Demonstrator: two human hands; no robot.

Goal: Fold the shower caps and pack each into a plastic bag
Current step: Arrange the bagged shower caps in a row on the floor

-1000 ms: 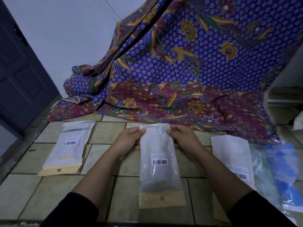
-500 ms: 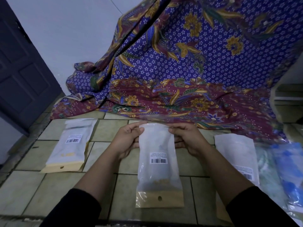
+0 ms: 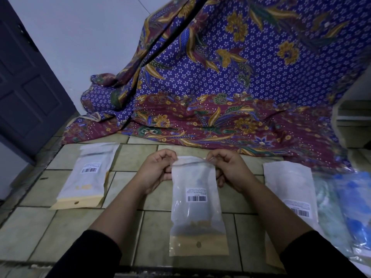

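1. We pinch the top edge of the plastic bag (image 3: 197, 217) with both hands. The left hand (image 3: 154, 171) holds its upper left corner and the right hand (image 3: 230, 171) its upper right corner, fingers curled over the rim.
2. The plastic bag lies flat on the tiled surface (image 3: 40, 233) at the centre of the frame. Its long axis runs from the hands straight down to the tan header card (image 3: 198, 244) at lower centre.
3. Both hands sit equally near the mouth, one on each side. We judge the coming move works across that top edge, at right angles to the long axis.
4. The film is milky, so we cannot tell whether a folded cap is inside.
5. The blue shower caps (image 3: 353, 207) lie at the far right edge, nearer the right hand. A second bag (image 3: 88, 177) lies at the left.
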